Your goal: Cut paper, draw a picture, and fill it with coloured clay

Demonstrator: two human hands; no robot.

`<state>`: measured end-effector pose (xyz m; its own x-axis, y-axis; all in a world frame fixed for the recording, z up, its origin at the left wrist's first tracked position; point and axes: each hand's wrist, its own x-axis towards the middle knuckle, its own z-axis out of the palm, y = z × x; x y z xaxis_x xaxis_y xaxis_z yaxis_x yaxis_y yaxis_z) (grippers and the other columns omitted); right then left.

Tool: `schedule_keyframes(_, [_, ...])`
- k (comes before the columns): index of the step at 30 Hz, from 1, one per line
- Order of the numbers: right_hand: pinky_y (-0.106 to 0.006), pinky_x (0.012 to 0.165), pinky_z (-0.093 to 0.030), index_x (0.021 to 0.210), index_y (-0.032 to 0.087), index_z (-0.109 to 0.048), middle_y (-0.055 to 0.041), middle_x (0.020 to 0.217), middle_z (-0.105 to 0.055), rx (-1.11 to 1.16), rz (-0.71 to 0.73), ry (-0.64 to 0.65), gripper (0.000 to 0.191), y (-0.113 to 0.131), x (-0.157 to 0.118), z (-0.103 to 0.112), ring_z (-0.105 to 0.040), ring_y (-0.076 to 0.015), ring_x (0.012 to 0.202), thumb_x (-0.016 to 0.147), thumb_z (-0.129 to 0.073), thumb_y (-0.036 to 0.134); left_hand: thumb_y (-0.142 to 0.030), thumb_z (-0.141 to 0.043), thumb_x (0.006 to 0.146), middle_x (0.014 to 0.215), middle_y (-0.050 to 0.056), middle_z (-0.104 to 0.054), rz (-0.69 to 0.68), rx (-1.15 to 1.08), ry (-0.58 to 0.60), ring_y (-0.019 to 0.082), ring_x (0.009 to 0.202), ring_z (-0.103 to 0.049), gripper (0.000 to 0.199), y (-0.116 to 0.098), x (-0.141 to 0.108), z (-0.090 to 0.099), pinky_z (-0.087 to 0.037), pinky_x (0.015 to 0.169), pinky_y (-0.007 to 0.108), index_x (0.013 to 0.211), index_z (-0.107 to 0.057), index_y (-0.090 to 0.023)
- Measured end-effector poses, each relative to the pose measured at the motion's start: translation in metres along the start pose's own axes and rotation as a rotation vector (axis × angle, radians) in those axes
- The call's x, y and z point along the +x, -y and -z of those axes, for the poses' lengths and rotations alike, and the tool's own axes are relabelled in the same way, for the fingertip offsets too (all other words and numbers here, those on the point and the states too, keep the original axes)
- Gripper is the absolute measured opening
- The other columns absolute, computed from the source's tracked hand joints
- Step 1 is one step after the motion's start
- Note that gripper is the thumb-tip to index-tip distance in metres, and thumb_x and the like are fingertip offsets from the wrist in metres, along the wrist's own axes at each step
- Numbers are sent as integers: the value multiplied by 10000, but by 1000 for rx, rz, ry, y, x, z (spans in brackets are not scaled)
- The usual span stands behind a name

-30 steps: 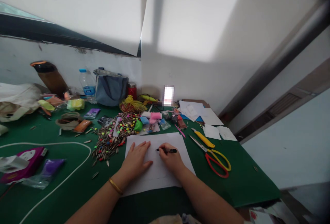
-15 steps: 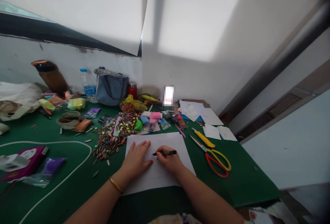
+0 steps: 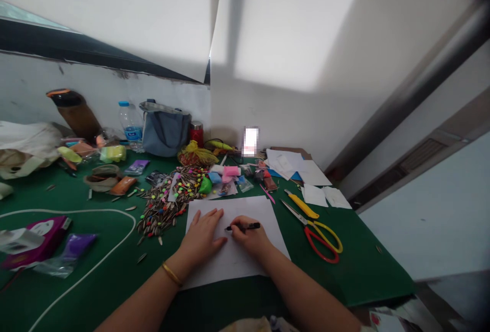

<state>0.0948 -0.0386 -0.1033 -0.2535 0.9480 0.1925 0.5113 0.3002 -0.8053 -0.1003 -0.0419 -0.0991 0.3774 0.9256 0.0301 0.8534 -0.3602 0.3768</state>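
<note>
Lying on the green desk (image 3: 367, 265), left to right, clock positions read from the paper's centre, twelve at the far edge:
- Magenta box (image 3: 46, 235), nine o'clock.
- Purple packet (image 3: 78, 248), nine o'clock, beside the box.
- Striped seeds (image 3: 158, 220) with coloured beads, heaped, ten o'clock.
- Blue-grey bag (image 3: 166, 133), eleven o'clock, upright.
- Left hand (image 3: 202, 235), palm down, thumb spread from the fingers, on the paper's left part.
- White paper (image 3: 243, 265), directly before the person.
- Right hand (image 3: 248, 237), over the paper, pinching a black pen (image 3: 251, 226); tip toward nine o'clock, contact indistinct.
- Yellow cutter (image 3: 303, 205), two o'clock.
- Scissors (image 3: 307, 223), three o'clock, red and yellow handles.
</note>
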Motion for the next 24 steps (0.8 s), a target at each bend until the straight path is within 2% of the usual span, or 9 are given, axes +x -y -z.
schedule_keyframes(7, [-240, 653, -466, 789, 219, -679, 2, 744, -686, -48, -49, -59, 140, -1, 0, 3, -624, -152, 689, 823, -544, 222, -347, -605, 803, 1490, 130, -437, 7, 3, 8, 266, 1414, -329, 707, -1, 0, 2, -92, 1185, 528, 1448, -362, -191])
schedule_keyframes(14, [-256, 620, -455, 781, 225, -658, 5, 700, -664, -95, -125, -132, 140, -9, 0, 10, -619, -164, 654, 821, -527, 251, -351, -599, 803, 1502, 125, -421, 8, 2, 19, 261, 1423, -312, 720, -2, 0, 3, -82, 1185, 529, 1457, -345, -191])
schedule_keyframes(19, [-261, 628, -451, 764, 225, -646, 5, 697, -657, -102, -131, -162, 157, -11, 0, 12, -611, -168, 659, 831, -510, 265, -352, -590, 807, 1500, 134, -422, 9, -4, 21, 276, 1420, -318, 707, -2, 0, 3, -86, 1181, 539, 1454, -350, -197])
schedule_keyframes(24, [-271, 685, -469, 814, 215, -652, -4, 735, -670, -14, -119, -195, 190, -8, 1, 13, -627, -171, 708, 867, -491, 302, -353, -604, 798, 1498, 123, -426, 3, -4, 5, 271, 1420, -318, 730, 1, 0, 0, -82, 1187, 529, 1462, -340, -201])
